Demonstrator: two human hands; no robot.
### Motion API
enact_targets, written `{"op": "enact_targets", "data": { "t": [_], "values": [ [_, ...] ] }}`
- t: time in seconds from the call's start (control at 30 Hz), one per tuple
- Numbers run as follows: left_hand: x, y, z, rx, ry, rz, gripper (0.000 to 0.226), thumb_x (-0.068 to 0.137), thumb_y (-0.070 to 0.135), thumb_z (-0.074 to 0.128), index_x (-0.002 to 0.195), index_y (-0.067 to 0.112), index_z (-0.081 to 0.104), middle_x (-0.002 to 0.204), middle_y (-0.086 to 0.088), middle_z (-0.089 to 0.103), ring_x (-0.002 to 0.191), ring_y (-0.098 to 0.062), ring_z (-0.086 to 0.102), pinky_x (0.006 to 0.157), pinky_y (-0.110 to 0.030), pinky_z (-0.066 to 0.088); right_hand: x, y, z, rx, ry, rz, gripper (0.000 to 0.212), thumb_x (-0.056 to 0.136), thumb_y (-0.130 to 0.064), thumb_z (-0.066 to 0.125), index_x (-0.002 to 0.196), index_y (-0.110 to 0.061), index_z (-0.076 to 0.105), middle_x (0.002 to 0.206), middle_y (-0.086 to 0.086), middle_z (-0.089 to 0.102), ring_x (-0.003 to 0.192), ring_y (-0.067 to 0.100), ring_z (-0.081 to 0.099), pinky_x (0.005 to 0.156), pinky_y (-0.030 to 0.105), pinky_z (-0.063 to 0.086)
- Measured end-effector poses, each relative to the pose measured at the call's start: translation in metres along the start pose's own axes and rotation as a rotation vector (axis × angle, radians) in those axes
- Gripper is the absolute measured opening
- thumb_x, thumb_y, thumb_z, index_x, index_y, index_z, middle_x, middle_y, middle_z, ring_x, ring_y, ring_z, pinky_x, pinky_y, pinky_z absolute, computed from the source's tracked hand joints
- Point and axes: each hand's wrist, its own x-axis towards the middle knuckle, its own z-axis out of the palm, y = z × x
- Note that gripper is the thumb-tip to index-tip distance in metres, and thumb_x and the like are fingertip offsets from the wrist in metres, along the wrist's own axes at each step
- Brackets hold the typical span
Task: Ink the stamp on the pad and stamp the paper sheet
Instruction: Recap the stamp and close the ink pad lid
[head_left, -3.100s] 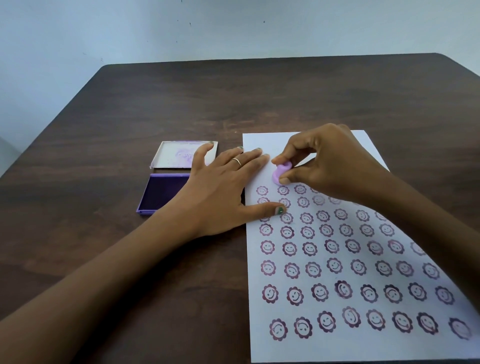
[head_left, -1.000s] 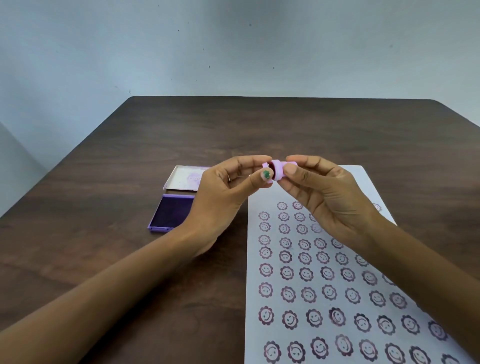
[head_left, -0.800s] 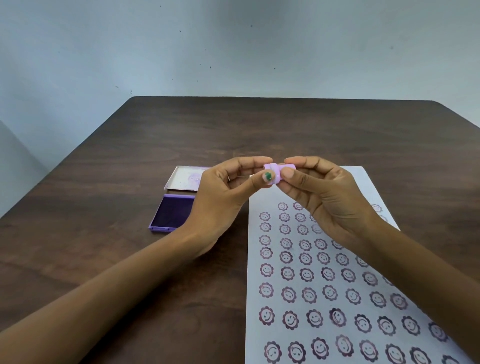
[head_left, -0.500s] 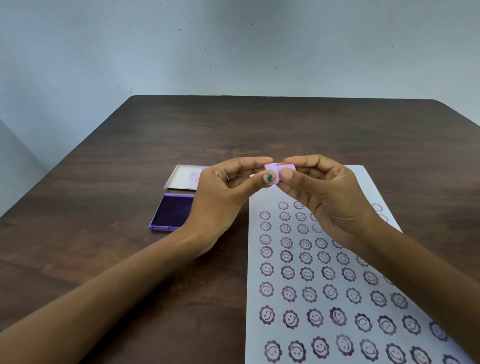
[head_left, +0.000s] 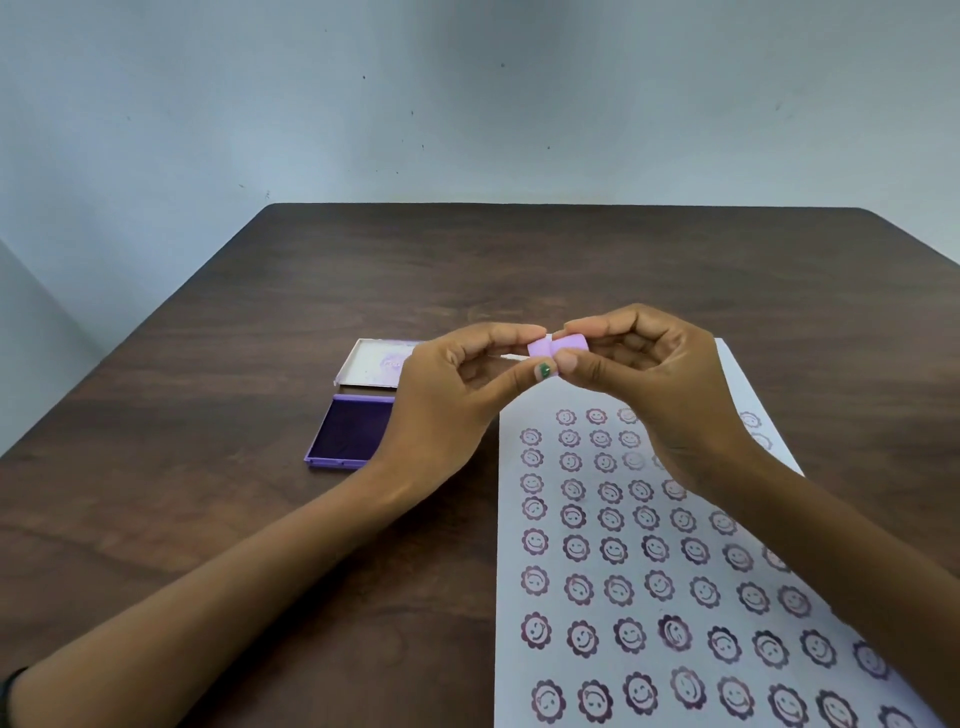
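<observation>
A small lilac stamp (head_left: 558, 345) is held in the air between both hands, above the top edge of the paper sheet (head_left: 613, 525). My left hand (head_left: 452, 400) pinches its left part with thumb and forefinger. My right hand (head_left: 654, 384) pinches its right part the same way. The stamp shows as two lilac pieces side by side; whether they are joined I cannot tell. The white sheet carries several rows of purple smiling-flower prints. The purple ink pad (head_left: 348, 434) lies open to the left of the sheet, its pale lid (head_left: 371, 364) flat behind it.
Everything rests on a dark brown wooden table (head_left: 260, 519) that ends at a pale blue wall behind. The sheet runs off the lower right of the view.
Three seconds ago my right hand pressed the stamp on the sheet while the left lay flat. Since then both hands lifted it; in the last second the fingers only shifted slightly on it.
</observation>
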Motion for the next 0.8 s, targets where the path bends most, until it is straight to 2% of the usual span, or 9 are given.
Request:
{"op": "enact_targets", "data": {
  "t": [0.1, 0.17, 0.23, 0.3, 0.37, 0.47, 0.53, 0.63, 0.8],
  "values": [
    [0.004, 0.009, -0.011, 0.248, 0.021, 0.114, 0.038, 0.084, 0.045, 0.058, 0.116, 0.025, 0.062, 0.116, 0.012, 0.064, 0.102, 0.001, 0.06, 0.085, -0.01, 0.045, 0.004, 0.002, -0.005, -0.105, 0.056, -0.035, 0.028, 0.067, -0.027, 0.075, 0.092, -0.017, 0.067, 0.094, -0.003, 0.072, 0.084, 0.01, 0.069, 0.075, 0.023, 0.057],
    [0.01, 0.015, -0.027, 0.427, 0.07, 0.242, 0.034, 0.09, 0.042, 0.055, 0.118, 0.024, 0.062, 0.116, 0.013, 0.062, 0.103, 0.002, 0.056, 0.088, -0.009, 0.04, 0.006, 0.004, -0.008, -0.251, 0.095, -0.06, 0.026, 0.069, -0.031, 0.074, 0.092, -0.021, 0.067, 0.094, -0.008, 0.07, 0.084, 0.006, 0.067, 0.075, 0.02, 0.055],
    [0.015, 0.017, -0.048, 0.506, 0.115, 0.309, 0.031, 0.091, 0.037, 0.051, 0.117, 0.024, 0.061, 0.113, 0.011, 0.062, 0.102, -0.001, 0.055, 0.089, -0.013, 0.04, 0.007, 0.006, -0.011, -0.333, 0.123, -0.084, 0.023, 0.072, -0.029, 0.073, 0.093, -0.021, 0.067, 0.097, -0.006, 0.07, 0.088, 0.008, 0.066, 0.077, 0.024, 0.054],
    [0.014, 0.013, -0.067, 0.466, 0.126, 0.278, 0.028, 0.092, 0.033, 0.051, 0.116, 0.025, 0.06, 0.112, 0.008, 0.063, 0.101, -0.008, 0.058, 0.091, -0.027, 0.046, 0.008, 0.007, -0.012, -0.399, 0.127, -0.108, 0.022, 0.072, -0.03, 0.072, 0.092, -0.022, 0.066, 0.097, -0.005, 0.068, 0.088, 0.009, 0.064, 0.075, 0.023, 0.052],
    [0.009, 0.004, -0.082, 0.422, 0.104, 0.215, 0.026, 0.09, 0.032, 0.052, 0.114, 0.024, 0.061, 0.112, 0.006, 0.065, 0.102, -0.011, 0.059, 0.09, -0.037, 0.048, 0.011, 0.007, -0.011, -0.463, 0.108, -0.149, 0.022, 0.072, -0.03, 0.072, 0.091, -0.022, 0.066, 0.094, -0.007, 0.065, 0.084, 0.005, 0.062, 0.071, 0.015, 0.05],
    [-0.006, -0.015, -0.104, 0.45, 0.032, 0.124, 0.026, 0.088, 0.038, 0.053, 0.111, 0.03, 0.061, 0.111, 0.013, 0.064, 0.103, -0.007, 0.058, 0.09, -0.035, 0.048, 0.015, 0.006, -0.002, -0.508, 0.046, -0.195, 0.02, 0.072, -0.026, 0.074, 0.09, -0.021, 0.067, 0.091, -0.011, 0.062, 0.08, 0.002, 0.06, 0.066, 0.001, 0.045],
    [-0.016, -0.029, -0.118, 0.516, -0.014, 0.067, 0.028, 0.086, 0.043, 0.052, 0.112, 0.036, 0.059, 0.112, 0.021, 0.06, 0.105, -0.002, 0.054, 0.089, -0.029, 0.046, 0.019, 0.004, 0.006, -0.52, -0.026, -0.206, 0.02, 0.072, -0.024, 0.074, 0.091, -0.02, 0.067, 0.091, -0.009, 0.063, 0.08, 0.004, 0.061, 0.066, 0.004, 0.046],
    [-0.019, -0.038, -0.132, 0.53, -0.056, -0.059, 0.04, 0.08, 0.06, 0.046, 0.113, 0.04, 0.058, 0.117, 0.016, 0.057, 0.109, -0.002, 0.05, 0.084, -0.026, 0.045, 0.03, 0.003, 0.02, -0.566, -0.12, -0.208, 0.022, 0.074, -0.027, 0.073, 0.093, -0.021, 0.065, 0.09, -0.009, 0.064, 0.079, 0.005, 0.061, 0.063, 0.007, 0.048],
    [-0.019, -0.041, -0.13, 0.552, -0.102, -0.134, 0.043, 0.08, 0.06, 0.048, 0.117, 0.039, 0.055, 0.123, 0.013, 0.052, 0.115, -0.008, 0.045, 0.094, -0.035, 0.043, 0.047, 0.006, 0.04, -0.655, -0.187, -0.234, 0.027, 0.073, -0.027, 0.074, 0.098, -0.019, 0.065, 0.093, -0.003, 0.066, 0.078, 0.006, 0.058, 0.067, 0.016, 0.046]
  ]
}}
